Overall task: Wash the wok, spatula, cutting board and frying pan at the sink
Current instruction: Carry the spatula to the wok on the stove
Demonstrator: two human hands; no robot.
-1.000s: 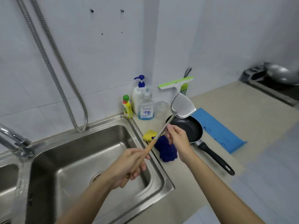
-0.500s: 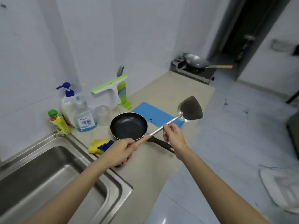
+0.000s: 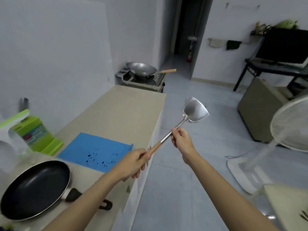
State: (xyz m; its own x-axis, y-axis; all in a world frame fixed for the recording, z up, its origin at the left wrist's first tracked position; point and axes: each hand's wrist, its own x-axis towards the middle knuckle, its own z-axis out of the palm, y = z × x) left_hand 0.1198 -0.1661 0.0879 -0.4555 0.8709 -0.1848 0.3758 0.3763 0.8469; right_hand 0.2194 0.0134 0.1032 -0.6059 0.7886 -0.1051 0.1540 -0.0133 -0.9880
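The bench (image 3: pixel 120 110) runs from the near left toward a stove at its far end, where the wok (image 3: pixel 141 69) sits on the burner with its wooden handle pointing right, well apart from both hands. On the near bench lies the frying pan (image 3: pixel 35 189), upright and empty, with a blue mat (image 3: pixel 96 150) just beyond it; whether that mat is the cutting board cannot be told. No sink is in view. The spatula (image 3: pixel 195 109) is held in the air past the bench edge, blade up and to the right. The left hand (image 3: pixel 133 164) has its grip clenched around the wooden handle end; the right hand (image 3: pixel 181 140) pinches the metal shaft higher up. Judged step: the spatula is in hand but away from water. The next move likely calls for setting it down or carrying it onward, then freeing a hand for the wok.
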